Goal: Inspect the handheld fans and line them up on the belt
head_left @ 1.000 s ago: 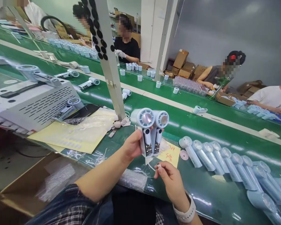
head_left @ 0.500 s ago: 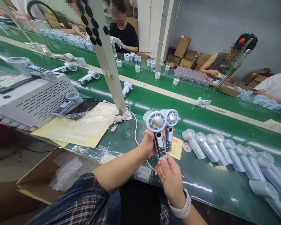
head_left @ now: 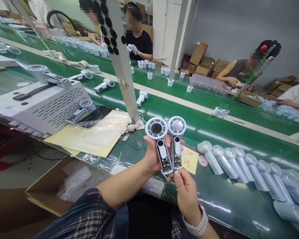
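Two pale blue handheld fans are side by side in front of me, the left fan (head_left: pixel 163 156) and the right fan (head_left: pixel 177 149). Their handles lack a front cover, so circuit boards show in the lower part. The left fan has a dark hub disc, the right one a silvery disc. My left hand (head_left: pixel 151 156) is closed around both handles from behind, its fingers partly hidden. My right hand (head_left: pixel 188 191) pinches the bottom end of the right fan's handle. A yellow note (head_left: pixel 191 161) with red handwriting lies just behind them.
Several finished-looking fans (head_left: pixel 231 162) lie in a row at right. A white vented metal box (head_left: pixel 52 103) stands at left, near yellow sheets (head_left: pixel 99 139) and a slanted post (head_left: pixel 122 66). An open carton (head_left: pixel 45 189) is below. Co-workers sit across the green belt (head_left: pixel 201 122).
The two fans have spread apart and turned to face me more squarely. The left fan's hub disc now looks dark instead of silvery. My view has shifted slightly left.
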The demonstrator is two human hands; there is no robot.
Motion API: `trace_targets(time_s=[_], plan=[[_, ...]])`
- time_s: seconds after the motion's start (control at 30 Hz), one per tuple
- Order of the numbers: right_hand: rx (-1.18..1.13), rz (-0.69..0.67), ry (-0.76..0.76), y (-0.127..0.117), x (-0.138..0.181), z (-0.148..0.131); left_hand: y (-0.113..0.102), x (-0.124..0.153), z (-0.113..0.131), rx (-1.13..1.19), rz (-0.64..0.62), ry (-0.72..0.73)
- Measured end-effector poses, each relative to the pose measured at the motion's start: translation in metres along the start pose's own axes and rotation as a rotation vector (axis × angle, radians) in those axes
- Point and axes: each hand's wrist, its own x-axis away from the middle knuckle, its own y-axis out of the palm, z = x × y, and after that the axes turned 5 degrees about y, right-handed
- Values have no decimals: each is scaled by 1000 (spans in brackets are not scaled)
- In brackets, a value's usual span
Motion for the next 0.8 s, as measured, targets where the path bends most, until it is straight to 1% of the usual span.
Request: trace_targets(time_s=[0.2,0.43,0.53,0.63,0.73,0.8], plan=[[16,-73,36,-7,3,4,-9,6,3,-13,-17,-43],[83,-89,49,-11,4,1,-10,6,5,-3,-51,-56],[-45,-31,99,-4,5,5,-10,7,3,-24,-81,-18],[-308,54,163,9,7,14,-11,11,-5,-87,-92,92],[-464,69,193,17,7,21,-12,15,-14,-160,-107,163],[-478,57,191,16,7,24,-13,16,-18,-184,-113,145]])
